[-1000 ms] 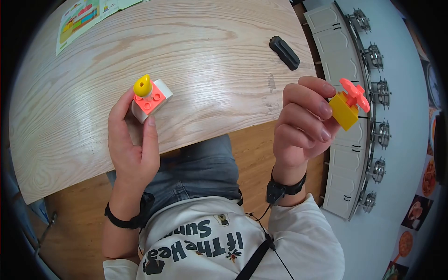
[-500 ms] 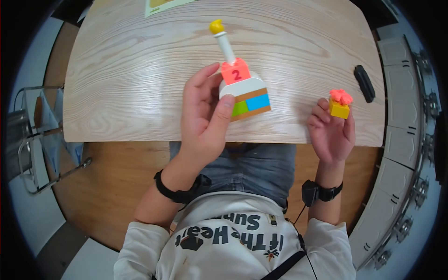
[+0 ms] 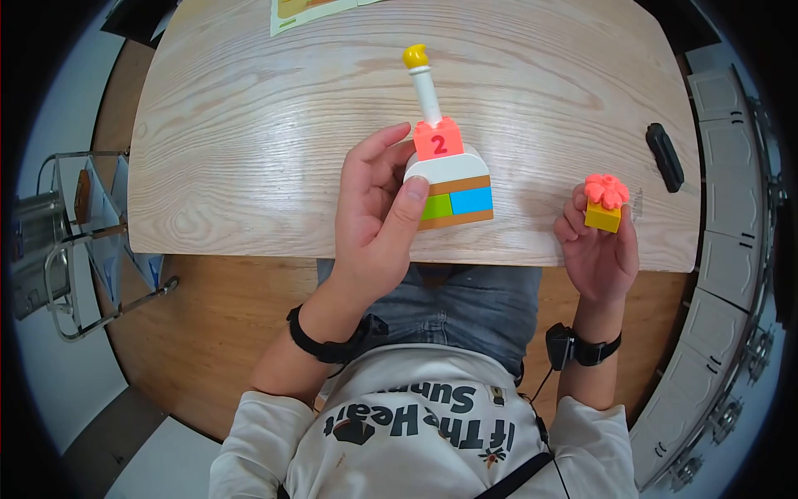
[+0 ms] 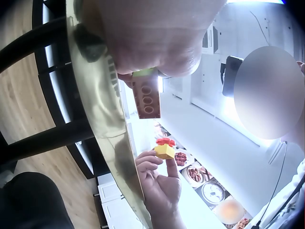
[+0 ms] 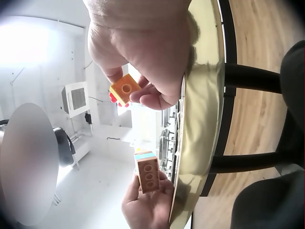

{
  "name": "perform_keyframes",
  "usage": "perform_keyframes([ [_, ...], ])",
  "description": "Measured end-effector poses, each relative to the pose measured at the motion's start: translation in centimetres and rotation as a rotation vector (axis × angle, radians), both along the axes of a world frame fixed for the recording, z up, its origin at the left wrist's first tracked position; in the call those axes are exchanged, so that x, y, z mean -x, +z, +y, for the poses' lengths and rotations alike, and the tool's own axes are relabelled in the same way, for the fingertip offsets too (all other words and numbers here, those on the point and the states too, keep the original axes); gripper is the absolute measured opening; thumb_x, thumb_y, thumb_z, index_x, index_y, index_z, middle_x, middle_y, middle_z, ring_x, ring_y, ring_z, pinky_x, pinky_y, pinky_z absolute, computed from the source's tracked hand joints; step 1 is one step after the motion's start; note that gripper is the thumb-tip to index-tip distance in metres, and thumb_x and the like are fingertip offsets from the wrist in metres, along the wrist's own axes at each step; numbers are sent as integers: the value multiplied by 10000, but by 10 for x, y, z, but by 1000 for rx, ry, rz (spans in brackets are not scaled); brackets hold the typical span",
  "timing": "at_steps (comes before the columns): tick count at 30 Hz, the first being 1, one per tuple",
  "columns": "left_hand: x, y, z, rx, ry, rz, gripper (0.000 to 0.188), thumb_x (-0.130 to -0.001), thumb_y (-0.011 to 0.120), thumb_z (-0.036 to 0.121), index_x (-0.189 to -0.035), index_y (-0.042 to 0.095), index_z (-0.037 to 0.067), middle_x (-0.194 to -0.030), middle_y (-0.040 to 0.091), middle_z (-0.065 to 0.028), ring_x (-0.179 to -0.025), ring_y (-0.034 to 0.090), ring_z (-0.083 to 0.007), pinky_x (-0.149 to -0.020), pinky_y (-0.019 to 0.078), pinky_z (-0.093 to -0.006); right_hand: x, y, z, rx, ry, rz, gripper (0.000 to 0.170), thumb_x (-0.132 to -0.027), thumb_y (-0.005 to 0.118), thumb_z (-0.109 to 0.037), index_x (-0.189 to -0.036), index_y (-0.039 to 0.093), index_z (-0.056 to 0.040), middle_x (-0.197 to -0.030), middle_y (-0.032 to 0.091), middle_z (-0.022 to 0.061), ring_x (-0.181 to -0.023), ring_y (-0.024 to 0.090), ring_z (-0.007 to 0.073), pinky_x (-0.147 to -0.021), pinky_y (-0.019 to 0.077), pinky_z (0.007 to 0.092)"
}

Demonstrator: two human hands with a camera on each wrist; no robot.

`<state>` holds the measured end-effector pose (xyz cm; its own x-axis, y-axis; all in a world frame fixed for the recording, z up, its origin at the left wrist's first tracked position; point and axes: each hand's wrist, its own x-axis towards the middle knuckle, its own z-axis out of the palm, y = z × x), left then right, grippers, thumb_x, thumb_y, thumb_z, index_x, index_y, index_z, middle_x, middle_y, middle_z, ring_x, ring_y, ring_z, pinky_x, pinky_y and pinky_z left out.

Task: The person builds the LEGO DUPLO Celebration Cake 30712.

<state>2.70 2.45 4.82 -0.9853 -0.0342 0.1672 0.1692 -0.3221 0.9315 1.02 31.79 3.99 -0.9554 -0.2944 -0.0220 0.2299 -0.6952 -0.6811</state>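
My left hand [image 3: 366, 220] holds a toy-block cake by its left side, thumb across the front. The cake has brown layers around a green brick [image 3: 436, 205] and a blue brick [image 3: 472, 200], then a rounded white block [image 3: 449, 170]. On top sit a coral brick [image 3: 438, 140] marked 2 and a white candle [image 3: 426, 96] with a yellow flame. My right hand [image 3: 597, 258] pinches a yellow brick [image 3: 603, 218] topped by a coral flower [image 3: 607, 190]. The right wrist view shows the yellow brick's hollow underside and the cake's brown base [image 5: 148, 177].
Both hands are over the near edge of the wooden table [image 3: 274, 166]. A black oblong object [image 3: 664, 158] lies at the table's right side. Part of a printed sheet [image 3: 312, 12] shows at the far edge. A metal rack [image 3: 100, 241] stands on the left, white cabinets [image 3: 729, 195] on the right.
The head view has turned. The cake, first seen from above, now shows its numbered front. My right hand has turned the flower brick from tilted to upright. Over the last half second little else moved.
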Motion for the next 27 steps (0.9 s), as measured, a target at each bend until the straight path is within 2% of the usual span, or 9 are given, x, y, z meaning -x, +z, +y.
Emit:
perform_keyframes([
  [4,0,-1,1,9,-2,16,500,-1113,539,38,-1577,353,13,-1491,582,-194,-1304,598,-215,-1128,471,-377,1,-5,7,-44,20,-1,506,-1145,478,-376,-1526,484,-43,-1357,564,71,-955,486,173,-834,423,349],
  [16,-1,0,2,14,-6,12,499,-1108,541,29,-1572,358,8,-1483,582,-193,-1303,595,-215,-1135,469,-381,1,1,1,-116,-2,-2,475,-1157,481,-381,-1471,507,-27,-1276,602,73,-960,548,166,-855,444,359],
  [25,0,-4,4,54,24,38,575,-1063,608,-21,-1575,348,1,-1488,553,-180,-1337,565,-224,-1153,463,-402,0,5,-4,-118,-6,10,433,-1132,550,-345,-1421,528,-23,-1332,626,100,-969,573,156,-901,481,358],
  [27,0,-6,5,65,27,48,591,-1054,617,-34,-1577,344,2,-1496,541,-181,-1346,559,-227,-1159,460,-407,2,0,-2,-121,19,48,471,-1153,479,-355,-1487,494,-23,-1338,592,88,-958,515,160,-856,441,339],
])
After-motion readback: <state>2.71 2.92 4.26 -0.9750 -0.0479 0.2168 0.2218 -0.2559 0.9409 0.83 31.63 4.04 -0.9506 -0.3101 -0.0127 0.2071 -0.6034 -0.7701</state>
